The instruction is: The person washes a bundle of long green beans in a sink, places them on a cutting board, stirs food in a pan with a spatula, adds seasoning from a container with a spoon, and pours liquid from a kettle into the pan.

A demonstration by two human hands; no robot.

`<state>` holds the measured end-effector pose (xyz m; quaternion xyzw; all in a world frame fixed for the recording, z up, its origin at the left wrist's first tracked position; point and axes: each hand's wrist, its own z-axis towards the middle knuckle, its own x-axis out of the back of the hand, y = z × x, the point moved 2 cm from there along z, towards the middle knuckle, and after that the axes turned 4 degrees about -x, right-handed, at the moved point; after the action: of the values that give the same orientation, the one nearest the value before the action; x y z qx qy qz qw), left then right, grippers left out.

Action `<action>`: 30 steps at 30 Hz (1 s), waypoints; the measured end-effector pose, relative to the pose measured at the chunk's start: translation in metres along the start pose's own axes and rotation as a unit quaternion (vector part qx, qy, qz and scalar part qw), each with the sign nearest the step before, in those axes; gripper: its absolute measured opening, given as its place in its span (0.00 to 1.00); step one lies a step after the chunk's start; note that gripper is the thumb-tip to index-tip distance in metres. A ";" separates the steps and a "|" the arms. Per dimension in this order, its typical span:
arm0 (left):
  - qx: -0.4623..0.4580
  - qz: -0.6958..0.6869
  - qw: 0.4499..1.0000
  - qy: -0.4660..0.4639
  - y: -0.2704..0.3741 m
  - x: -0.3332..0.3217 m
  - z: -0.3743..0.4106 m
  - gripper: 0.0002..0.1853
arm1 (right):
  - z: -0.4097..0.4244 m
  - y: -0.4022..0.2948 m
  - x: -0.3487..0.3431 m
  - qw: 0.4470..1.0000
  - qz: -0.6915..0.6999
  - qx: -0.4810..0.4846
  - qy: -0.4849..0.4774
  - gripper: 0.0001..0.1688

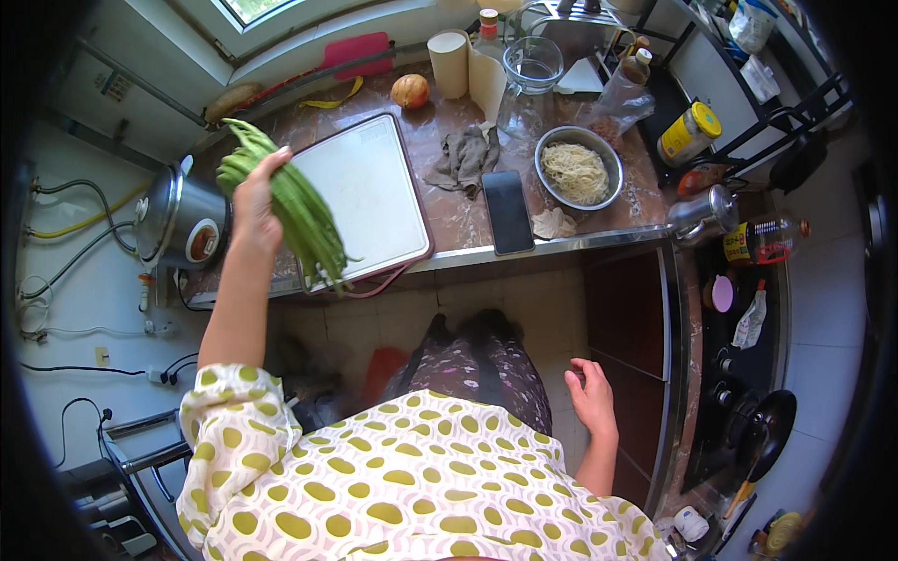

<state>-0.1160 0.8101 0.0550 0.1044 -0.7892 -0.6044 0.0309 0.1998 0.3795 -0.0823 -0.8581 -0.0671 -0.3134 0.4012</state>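
Note:
A bundle of long green beans (298,210) is gripped in my left hand (258,200), raised over the left part of a white cutting board (365,189) with a dark red rim. The beans' lower ends hang by the board's front edge; whether they touch it I cannot tell. My right hand (591,394) hangs low at my side, in front of the dark red cabinet (624,315). Its fingers are slightly bent and hold nothing. Nearest it on the counter lies a black smartphone (508,212), reaching the metal front edge.
Right of the board are a crumpled grey cloth (464,160), a metal bowl of noodles (579,168) and a glass pitcher (531,88). Behind stand an onion (410,91) and a paper towel roll (449,64). An electric pot (184,217) stands left; a stove (708,421) is at right.

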 end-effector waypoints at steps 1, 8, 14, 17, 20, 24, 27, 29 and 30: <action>0.004 0.009 1.000 0.017 -0.018 -0.008 0.018 0.15 | 0.000 -0.002 -0.001 1.000 -0.002 -0.006 -0.002 0.18; 0.060 0.163 0.961 0.217 -0.156 -0.063 0.128 0.23 | 0.025 -0.017 0.004 0.999 -0.014 -0.012 -0.029 0.18; 0.122 0.206 0.937 0.253 -0.188 -0.088 0.159 0.30 | 0.071 -0.028 0.018 0.998 -0.048 0.019 -0.044 0.19; 0.117 0.233 0.929 0.264 -0.199 -0.090 0.162 0.26 | 0.092 -0.034 0.023 0.997 -0.056 0.031 -0.051 0.18; 0.123 0.261 0.926 0.242 -0.205 -0.087 0.166 0.22 | 0.113 -0.048 0.022 0.993 -0.070 0.057 -0.072 0.18; 0.164 0.313 0.902 0.248 -0.202 -0.087 0.166 0.25 | 0.137 -0.087 0.013 0.985 -0.081 0.113 -0.100 0.18; 0.181 0.350 0.891 0.226 -0.197 -0.095 0.161 0.29 | 0.155 -0.129 -0.003 0.976 -0.084 0.164 -0.113 0.18; 0.200 0.340 0.897 0.198 -0.194 -0.098 0.158 0.33 | 0.166 -0.162 -0.020 0.965 -0.081 0.217 -0.120 0.18; 0.205 0.344 0.895 0.196 -0.192 -0.098 0.158 0.34 | 0.175 -0.178 -0.030 0.959 -0.074 0.241 -0.130 0.18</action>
<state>-0.0231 0.9317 -0.1642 -0.0533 -0.8602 -0.3485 0.3685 0.1952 0.6303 -0.0698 -0.7618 -0.2559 -0.2024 0.5596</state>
